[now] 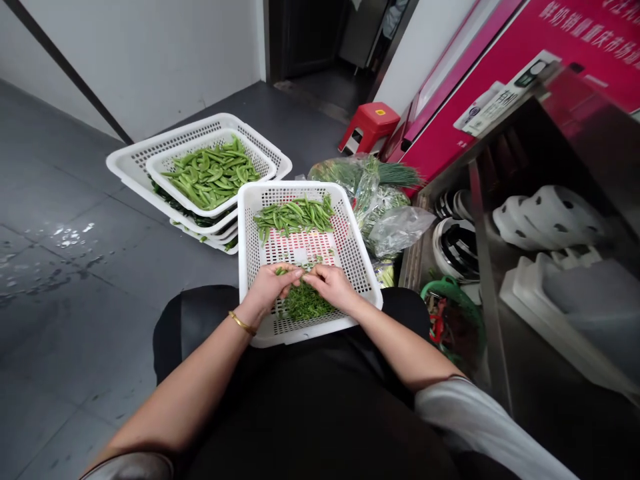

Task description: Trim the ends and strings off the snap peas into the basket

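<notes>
A white perforated basket rests across my lap. Green pea pods lie in a heap at its far end, and a pile of fine green trimmings is at the near end. Over the basket, my left hand, with a gold bangle at the wrist, is closed on a pea pod that shows partly between the fingers. My right hand meets it thumb to thumb, its fingers pinched at the pod's tip. Fingers cover most of the pod.
Stacked white baskets of flat green beans stand at left. Bagged greens lie beyond the lap basket, near a red stool. At right are a metal shelf and a green basket. The floor looks wet.
</notes>
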Action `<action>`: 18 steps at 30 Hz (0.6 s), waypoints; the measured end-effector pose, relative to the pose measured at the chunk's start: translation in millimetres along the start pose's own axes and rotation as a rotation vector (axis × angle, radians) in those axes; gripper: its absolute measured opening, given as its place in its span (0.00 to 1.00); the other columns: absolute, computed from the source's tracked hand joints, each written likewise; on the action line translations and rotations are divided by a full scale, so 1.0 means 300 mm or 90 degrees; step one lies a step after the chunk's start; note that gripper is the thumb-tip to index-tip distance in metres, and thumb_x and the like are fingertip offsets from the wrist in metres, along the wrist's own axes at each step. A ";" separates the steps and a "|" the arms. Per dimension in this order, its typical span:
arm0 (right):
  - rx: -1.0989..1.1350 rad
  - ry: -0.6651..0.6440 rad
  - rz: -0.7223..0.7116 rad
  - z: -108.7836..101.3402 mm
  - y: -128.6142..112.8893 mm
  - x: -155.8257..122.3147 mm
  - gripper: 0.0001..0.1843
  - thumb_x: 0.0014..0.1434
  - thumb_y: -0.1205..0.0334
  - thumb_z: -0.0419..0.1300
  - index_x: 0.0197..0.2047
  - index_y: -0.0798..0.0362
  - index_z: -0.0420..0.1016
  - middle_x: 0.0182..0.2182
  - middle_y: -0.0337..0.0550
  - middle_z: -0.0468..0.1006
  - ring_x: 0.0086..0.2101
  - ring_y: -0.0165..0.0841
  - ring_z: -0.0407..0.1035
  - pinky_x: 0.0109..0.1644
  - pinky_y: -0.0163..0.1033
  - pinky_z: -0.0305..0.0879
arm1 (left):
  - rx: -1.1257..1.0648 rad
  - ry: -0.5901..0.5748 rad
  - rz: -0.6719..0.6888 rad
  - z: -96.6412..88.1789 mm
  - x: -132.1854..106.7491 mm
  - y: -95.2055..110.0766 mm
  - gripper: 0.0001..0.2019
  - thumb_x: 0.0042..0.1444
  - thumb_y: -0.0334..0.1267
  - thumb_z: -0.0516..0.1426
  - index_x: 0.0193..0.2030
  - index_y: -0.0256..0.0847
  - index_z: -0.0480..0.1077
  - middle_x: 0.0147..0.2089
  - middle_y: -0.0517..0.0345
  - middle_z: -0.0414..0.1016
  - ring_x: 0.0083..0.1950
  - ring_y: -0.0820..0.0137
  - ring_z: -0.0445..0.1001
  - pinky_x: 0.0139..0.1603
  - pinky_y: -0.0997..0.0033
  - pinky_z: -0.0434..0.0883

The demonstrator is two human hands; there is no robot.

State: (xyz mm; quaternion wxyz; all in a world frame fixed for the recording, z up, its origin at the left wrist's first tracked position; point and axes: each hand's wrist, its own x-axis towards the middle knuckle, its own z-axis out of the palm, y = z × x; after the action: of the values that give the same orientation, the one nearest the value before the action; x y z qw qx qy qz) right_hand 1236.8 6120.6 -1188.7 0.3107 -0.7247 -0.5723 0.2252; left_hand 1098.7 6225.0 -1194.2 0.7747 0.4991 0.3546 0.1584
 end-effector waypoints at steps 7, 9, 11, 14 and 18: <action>-0.178 -0.109 -0.243 0.006 -0.016 -0.022 0.15 0.65 0.56 0.45 0.36 0.54 0.69 0.29 0.44 0.73 0.31 0.31 0.67 0.35 0.34 0.60 | -0.088 -0.087 -0.061 0.001 -0.005 -0.021 0.17 0.38 0.40 0.68 0.33 0.35 0.70 0.16 0.68 0.59 0.15 0.81 0.56 0.13 0.82 0.52; -0.103 -0.131 -0.241 -0.012 -0.021 -0.028 0.14 0.64 0.56 0.46 0.33 0.53 0.68 0.27 0.41 0.72 0.29 0.29 0.67 0.34 0.33 0.60 | -0.075 -0.126 -0.032 0.001 -0.012 -0.018 0.19 0.40 0.39 0.67 0.38 0.36 0.69 0.17 0.69 0.59 0.15 0.81 0.56 0.13 0.81 0.54; 0.011 -0.158 -0.193 -0.033 -0.024 -0.034 0.15 0.64 0.56 0.48 0.29 0.53 0.66 0.22 0.37 0.69 0.25 0.27 0.65 0.32 0.31 0.60 | -0.061 -0.177 -0.005 0.003 -0.022 -0.010 0.21 0.44 0.39 0.65 0.44 0.38 0.67 0.20 0.68 0.61 0.15 0.81 0.57 0.14 0.81 0.55; 0.159 -0.148 -0.045 -0.062 -0.015 -0.041 0.16 0.64 0.54 0.48 0.27 0.53 0.63 0.14 0.31 0.62 0.17 0.25 0.59 0.26 0.30 0.59 | -0.039 -0.211 0.021 0.008 -0.035 0.006 0.22 0.47 0.39 0.63 0.49 0.39 0.64 0.24 0.66 0.64 0.15 0.82 0.57 0.14 0.81 0.56; 0.145 0.023 0.005 -0.091 0.003 -0.043 0.12 0.64 0.56 0.48 0.37 0.54 0.67 0.22 0.36 0.69 0.23 0.27 0.65 0.30 0.32 0.63 | 0.034 -0.228 0.042 0.009 -0.045 0.012 0.31 0.50 0.39 0.62 0.59 0.43 0.56 0.26 0.66 0.65 0.15 0.82 0.58 0.14 0.82 0.56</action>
State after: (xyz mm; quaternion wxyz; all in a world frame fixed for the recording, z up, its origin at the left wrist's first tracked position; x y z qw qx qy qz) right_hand 1252.9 6102.7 -1170.5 0.4003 -0.6911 -0.5343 0.2768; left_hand 1091.6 6216.7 -1185.2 0.8065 0.5508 0.1983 0.0824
